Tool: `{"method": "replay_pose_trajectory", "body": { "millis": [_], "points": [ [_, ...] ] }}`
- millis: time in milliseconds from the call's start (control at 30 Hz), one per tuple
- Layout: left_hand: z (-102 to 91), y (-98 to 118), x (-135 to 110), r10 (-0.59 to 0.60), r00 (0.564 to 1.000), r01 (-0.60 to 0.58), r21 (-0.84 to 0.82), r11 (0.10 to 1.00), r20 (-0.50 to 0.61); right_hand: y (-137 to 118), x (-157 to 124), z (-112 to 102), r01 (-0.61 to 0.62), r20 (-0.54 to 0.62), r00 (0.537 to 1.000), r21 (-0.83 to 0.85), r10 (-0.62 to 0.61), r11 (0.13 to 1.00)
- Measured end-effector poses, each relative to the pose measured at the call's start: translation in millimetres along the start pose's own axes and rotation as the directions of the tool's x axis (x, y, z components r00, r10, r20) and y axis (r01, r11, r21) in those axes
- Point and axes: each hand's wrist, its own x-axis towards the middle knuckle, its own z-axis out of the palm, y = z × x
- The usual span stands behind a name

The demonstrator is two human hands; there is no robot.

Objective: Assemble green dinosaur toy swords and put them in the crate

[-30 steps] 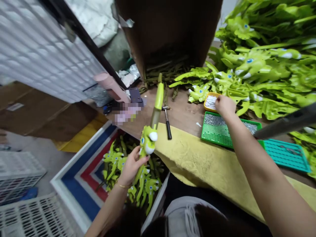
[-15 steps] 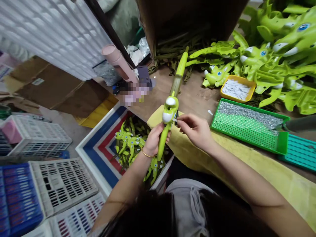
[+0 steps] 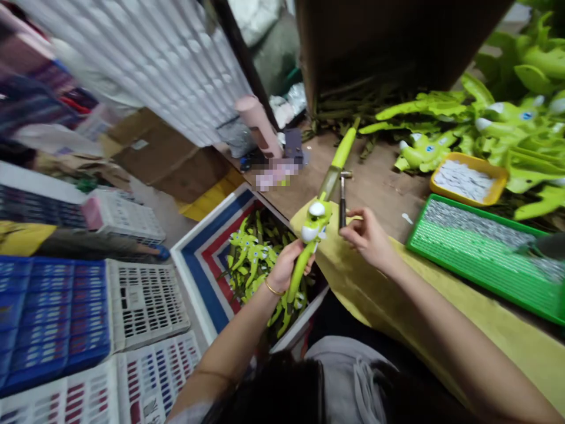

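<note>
Yellow cloth (image 3: 388, 294) on brown worktable (image 3: 379, 182), plastic crates (image 3: 145, 300) left of the green toy (image 3: 315, 219).

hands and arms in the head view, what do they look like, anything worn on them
Both are bare: no gloves on the left hand or the right hand, and no sleeves on the forearms in view. A thin gold-coloured bangle circles the left wrist. The right wrist shows no watch or band. Rings, if any, are too small to tell.

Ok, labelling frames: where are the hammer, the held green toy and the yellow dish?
hammer (image 3: 342, 203), head view, black handle.
held green toy (image 3: 314, 222), head view, its head.
yellow dish (image 3: 479, 162), head view, far rim.
</note>
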Motion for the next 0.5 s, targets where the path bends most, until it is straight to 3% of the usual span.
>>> {"method": "replay_pose_trajectory", "body": {
  "millis": [33, 100, 167, 300, 400, 500],
  "points": [
    [-3.5, 0, -4, 0.025, 0.999, -0.024, 0.018, 1.0, -0.024, 5, 6, 1, -0.048, -0.051, 0.998, -0.195, 0.039, 0.98],
    [-8.4, -2, -10, 0.075, 0.995, -0.071, 0.059, 0.996, -0.059, 13, 20, 6, -0.124, -0.117, 0.99, -0.524, 0.074, 0.843],
    [-12.0, -3, -17, 0.112, 0.991, -0.105, 0.101, 0.989, -0.073, 16, 32, 9, -0.176, -0.13, 0.984, -0.64, 0.121, 0.748],
    [-22.1, -8, -29, 0.158, 0.982, -0.14, 0.164, 0.976, -0.101, 20, 39, -3, -0.283, -0.196, 0.958, -0.525, 0.21, 0.802],
    [-29.1, -14, -36, 0.178, 0.974, -0.15, 0.188, 0.971, -0.142, 32, 31, -11, -0.295, -0.221, 0.951, -0.432, 0.217, 0.853],
    [-29.3, -20, -39, 0.188, 0.966, -0.149, 0.211, 0.966, -0.179, 49, 24, -5, -0.226, -0.204, 0.956, -0.047, 0.212, 0.973]
  ]
}}
